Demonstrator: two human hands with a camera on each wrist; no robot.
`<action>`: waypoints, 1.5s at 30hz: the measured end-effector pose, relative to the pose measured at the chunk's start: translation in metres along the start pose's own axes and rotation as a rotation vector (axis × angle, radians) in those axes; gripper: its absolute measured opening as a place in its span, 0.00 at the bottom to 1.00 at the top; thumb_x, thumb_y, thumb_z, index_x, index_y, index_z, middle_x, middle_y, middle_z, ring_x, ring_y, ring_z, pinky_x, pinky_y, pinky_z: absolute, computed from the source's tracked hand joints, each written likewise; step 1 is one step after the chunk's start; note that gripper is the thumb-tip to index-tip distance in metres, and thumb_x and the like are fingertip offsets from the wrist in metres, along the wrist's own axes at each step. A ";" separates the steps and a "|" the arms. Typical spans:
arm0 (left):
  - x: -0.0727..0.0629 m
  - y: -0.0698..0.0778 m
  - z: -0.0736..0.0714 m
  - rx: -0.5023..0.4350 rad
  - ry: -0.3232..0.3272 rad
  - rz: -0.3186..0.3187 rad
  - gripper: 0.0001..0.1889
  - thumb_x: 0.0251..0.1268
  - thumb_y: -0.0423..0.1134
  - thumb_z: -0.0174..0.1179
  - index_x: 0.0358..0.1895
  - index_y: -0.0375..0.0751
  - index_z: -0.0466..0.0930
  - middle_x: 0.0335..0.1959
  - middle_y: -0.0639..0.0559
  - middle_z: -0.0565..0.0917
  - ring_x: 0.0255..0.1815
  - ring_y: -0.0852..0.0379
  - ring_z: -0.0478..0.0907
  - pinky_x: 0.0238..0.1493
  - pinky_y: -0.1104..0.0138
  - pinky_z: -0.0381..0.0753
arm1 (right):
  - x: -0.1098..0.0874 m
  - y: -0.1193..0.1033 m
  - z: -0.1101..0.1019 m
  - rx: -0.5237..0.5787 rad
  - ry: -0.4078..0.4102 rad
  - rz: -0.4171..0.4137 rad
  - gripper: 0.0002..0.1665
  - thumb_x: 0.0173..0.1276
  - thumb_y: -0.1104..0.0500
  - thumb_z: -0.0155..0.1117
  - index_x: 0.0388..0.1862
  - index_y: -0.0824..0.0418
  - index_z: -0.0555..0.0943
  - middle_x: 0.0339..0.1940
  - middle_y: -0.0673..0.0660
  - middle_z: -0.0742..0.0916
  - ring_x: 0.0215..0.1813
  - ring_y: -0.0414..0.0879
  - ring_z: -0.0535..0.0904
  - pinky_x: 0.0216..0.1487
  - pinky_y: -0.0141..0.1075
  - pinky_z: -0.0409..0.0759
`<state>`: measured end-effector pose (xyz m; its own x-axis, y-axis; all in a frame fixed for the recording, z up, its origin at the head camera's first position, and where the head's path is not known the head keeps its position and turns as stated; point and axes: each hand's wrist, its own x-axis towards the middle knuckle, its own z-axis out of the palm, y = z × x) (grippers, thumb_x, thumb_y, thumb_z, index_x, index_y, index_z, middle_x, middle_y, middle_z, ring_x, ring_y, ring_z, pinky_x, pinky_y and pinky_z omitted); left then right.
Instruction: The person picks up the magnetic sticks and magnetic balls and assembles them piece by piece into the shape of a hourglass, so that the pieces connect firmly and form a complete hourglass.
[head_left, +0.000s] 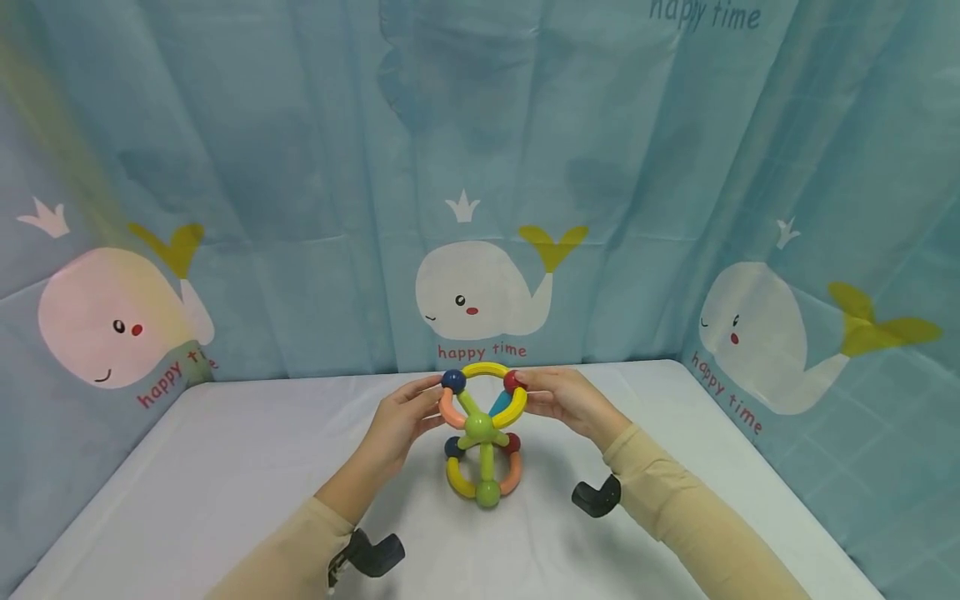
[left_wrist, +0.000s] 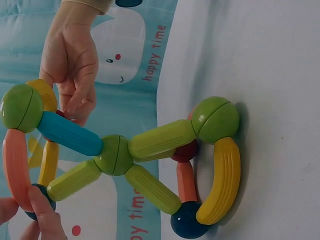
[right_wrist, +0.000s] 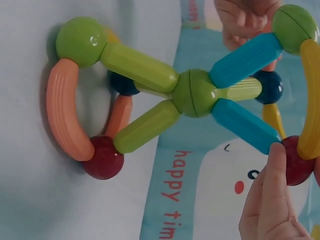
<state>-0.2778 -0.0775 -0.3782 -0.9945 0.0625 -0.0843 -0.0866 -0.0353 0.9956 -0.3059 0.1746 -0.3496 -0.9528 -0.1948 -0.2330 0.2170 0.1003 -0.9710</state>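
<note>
An hourglass-shaped magnetic ball-and-rod model (head_left: 486,454) stands upright on the white tablecloth. Its lower ring of curved yellow and salmon rods touches the cloth, and straight green and blue rods meet at a green middle ball (right_wrist: 192,93). My left hand (head_left: 397,421) pinches the upper ring at the dark blue ball (head_left: 453,382), its fingertips also on the salmon curved rod (left_wrist: 17,165). On the opposite side, my right hand (head_left: 573,404) holds the red ball (right_wrist: 298,161) of that ring between thumb and fingers. The right thumb's far side is partly hidden.
The white-covered table (head_left: 262,467) spreads around the model. Behind it hangs a light blue curtain (head_left: 300,208) with printed whales, and more curtain runs along both sides. A black camera mount sits on each wrist, the left mount (head_left: 375,554) low over the cloth.
</note>
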 end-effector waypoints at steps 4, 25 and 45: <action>0.001 0.001 0.001 0.015 -0.002 0.015 0.21 0.73 0.44 0.57 0.65 0.43 0.75 0.55 0.47 0.84 0.49 0.60 0.82 0.58 0.63 0.83 | -0.002 0.003 -0.002 0.015 -0.016 0.000 0.27 0.71 0.50 0.64 0.64 0.64 0.78 0.57 0.60 0.86 0.54 0.48 0.85 0.57 0.40 0.83; 0.004 0.004 0.006 0.047 0.006 0.027 0.21 0.72 0.43 0.58 0.65 0.42 0.76 0.55 0.45 0.85 0.46 0.58 0.83 0.58 0.60 0.83 | -0.004 0.008 -0.008 0.064 -0.025 0.005 0.29 0.71 0.51 0.65 0.64 0.67 0.76 0.53 0.58 0.87 0.49 0.46 0.86 0.56 0.40 0.83; 0.013 -0.062 -0.012 0.366 -0.156 -0.242 0.31 0.62 0.33 0.65 0.68 0.28 0.66 0.56 0.35 0.80 0.42 0.53 0.85 0.43 0.61 0.88 | 0.021 0.076 -0.017 -0.066 -0.080 0.261 0.27 0.71 0.62 0.61 0.65 0.73 0.72 0.59 0.68 0.82 0.51 0.53 0.85 0.55 0.44 0.85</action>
<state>-0.2858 -0.0861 -0.4414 -0.9250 0.1756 -0.3369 -0.2609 0.3511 0.8993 -0.3132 0.1942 -0.4272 -0.8458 -0.2305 -0.4812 0.4362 0.2206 -0.8724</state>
